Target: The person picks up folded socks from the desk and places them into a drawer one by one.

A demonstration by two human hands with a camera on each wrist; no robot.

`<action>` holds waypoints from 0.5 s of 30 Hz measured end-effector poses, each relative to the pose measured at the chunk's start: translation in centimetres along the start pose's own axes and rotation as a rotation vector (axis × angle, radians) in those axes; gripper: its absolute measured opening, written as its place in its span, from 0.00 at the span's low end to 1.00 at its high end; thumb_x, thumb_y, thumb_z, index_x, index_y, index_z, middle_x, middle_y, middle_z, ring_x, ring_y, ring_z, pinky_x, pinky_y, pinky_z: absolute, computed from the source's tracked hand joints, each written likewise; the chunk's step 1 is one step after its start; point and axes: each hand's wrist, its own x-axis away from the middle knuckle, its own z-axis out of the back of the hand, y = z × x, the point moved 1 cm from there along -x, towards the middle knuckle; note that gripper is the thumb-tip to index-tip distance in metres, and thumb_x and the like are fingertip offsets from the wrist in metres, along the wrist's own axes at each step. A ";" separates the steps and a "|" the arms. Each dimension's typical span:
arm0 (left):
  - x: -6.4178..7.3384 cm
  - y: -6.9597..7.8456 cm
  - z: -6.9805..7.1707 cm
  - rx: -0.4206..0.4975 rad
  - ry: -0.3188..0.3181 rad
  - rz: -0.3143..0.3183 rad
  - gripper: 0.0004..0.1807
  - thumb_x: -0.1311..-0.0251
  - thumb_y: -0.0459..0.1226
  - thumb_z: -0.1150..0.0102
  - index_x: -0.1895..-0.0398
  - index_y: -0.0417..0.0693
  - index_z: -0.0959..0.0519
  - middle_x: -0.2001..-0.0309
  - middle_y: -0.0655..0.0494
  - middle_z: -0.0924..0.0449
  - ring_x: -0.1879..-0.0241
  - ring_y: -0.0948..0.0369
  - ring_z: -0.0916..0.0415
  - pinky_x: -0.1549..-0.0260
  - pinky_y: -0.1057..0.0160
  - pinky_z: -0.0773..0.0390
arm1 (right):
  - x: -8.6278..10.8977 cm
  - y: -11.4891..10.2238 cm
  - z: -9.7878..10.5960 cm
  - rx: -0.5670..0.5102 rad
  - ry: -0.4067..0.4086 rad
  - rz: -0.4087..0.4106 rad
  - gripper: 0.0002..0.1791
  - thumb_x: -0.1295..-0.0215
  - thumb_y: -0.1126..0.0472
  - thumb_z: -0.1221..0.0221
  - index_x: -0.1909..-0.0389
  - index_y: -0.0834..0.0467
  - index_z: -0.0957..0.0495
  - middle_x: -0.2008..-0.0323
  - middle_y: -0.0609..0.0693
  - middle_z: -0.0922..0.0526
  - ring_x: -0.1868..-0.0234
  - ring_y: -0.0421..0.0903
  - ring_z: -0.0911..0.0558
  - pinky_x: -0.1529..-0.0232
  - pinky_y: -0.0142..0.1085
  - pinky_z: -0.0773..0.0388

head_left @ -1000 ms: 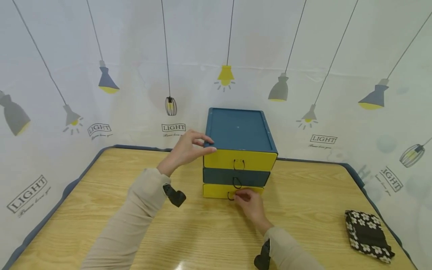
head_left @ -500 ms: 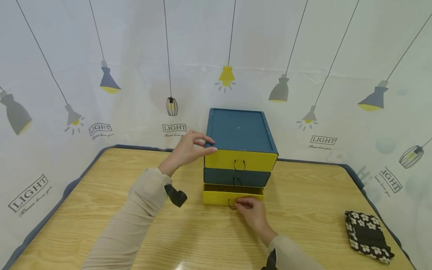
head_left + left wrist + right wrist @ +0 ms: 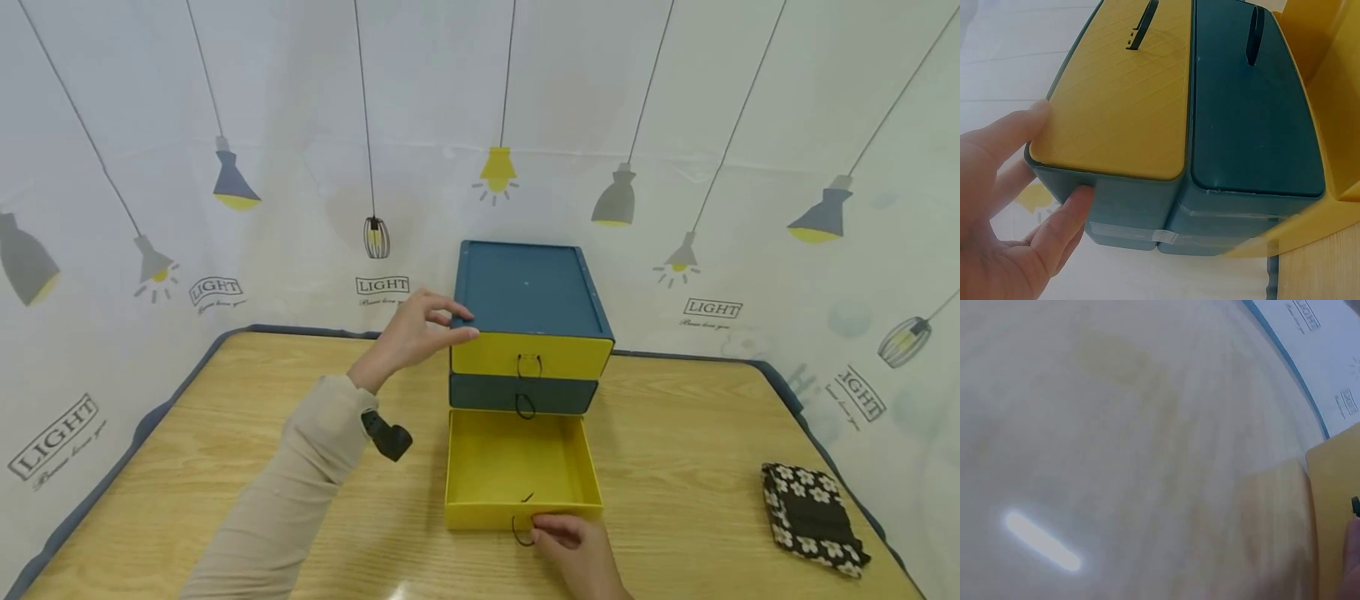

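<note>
A small chest of drawers (image 3: 525,287) with a blue body stands on the table. Its top drawer (image 3: 480,356) is yellow, the middle one (image 3: 480,392) dark blue, both closed. The yellow bottom drawer (image 3: 517,454) is pulled far out, with a short dark cord end inside its front wall. My right hand (image 3: 581,554) pinches the black loop handle (image 3: 516,535) on that drawer's front. My left hand (image 3: 416,329) rests on the chest's upper left front corner, thumb and fingers spread; in the left wrist view, its fingertips touch the front edge and a neighbouring face.
A folded black cloth with white flowers (image 3: 813,521) lies at the right of the wooden table (image 3: 675,467). A white curtain printed with lamps (image 3: 300,167) hangs behind, its blue edging along the table's far side.
The bottom drawer has slid out towards me from nearly closed, my right hand moving with it on the loop. My left hand has stayed on the chest's corner.
</note>
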 end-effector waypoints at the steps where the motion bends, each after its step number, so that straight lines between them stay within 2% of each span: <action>1: 0.0 0.0 0.0 0.001 0.000 0.001 0.16 0.49 0.45 0.39 0.59 0.49 0.21 0.52 0.48 0.37 0.54 0.50 0.30 0.61 0.54 0.26 | 0.5 0.2 0.1 -0.011 -0.011 -0.020 0.17 0.48 0.61 0.37 0.61 0.71 0.22 0.66 0.57 0.19 0.66 0.41 0.20 0.68 0.30 0.23; 8: -0.1 -0.1 0.0 0.005 -0.006 0.010 0.16 0.49 0.46 0.39 0.58 0.49 0.21 0.53 0.49 0.38 0.54 0.50 0.30 0.60 0.54 0.27 | 2.9 1.2 -0.1 -0.079 -0.027 -0.194 0.22 0.53 0.55 0.34 0.61 0.68 0.21 0.70 0.53 0.18 0.70 0.40 0.20 0.72 0.31 0.24; 11: -0.1 -0.1 0.0 0.007 -0.006 0.011 0.16 0.49 0.46 0.39 0.58 0.49 0.21 0.53 0.49 0.38 0.53 0.50 0.30 0.60 0.54 0.27 | 3.2 1.5 -0.3 -0.118 -0.018 -0.218 0.22 0.54 0.56 0.33 0.61 0.69 0.21 0.71 0.53 0.18 0.71 0.40 0.21 0.73 0.32 0.23; 15: -0.1 -0.1 -0.1 0.012 -0.007 0.010 0.16 0.49 0.46 0.39 0.58 0.49 0.21 0.54 0.49 0.38 0.53 0.50 0.30 0.60 0.54 0.27 | 3.3 1.9 -0.3 -0.140 -0.036 -0.212 0.22 0.53 0.58 0.34 0.61 0.70 0.22 0.70 0.54 0.18 0.69 0.41 0.20 0.72 0.34 0.23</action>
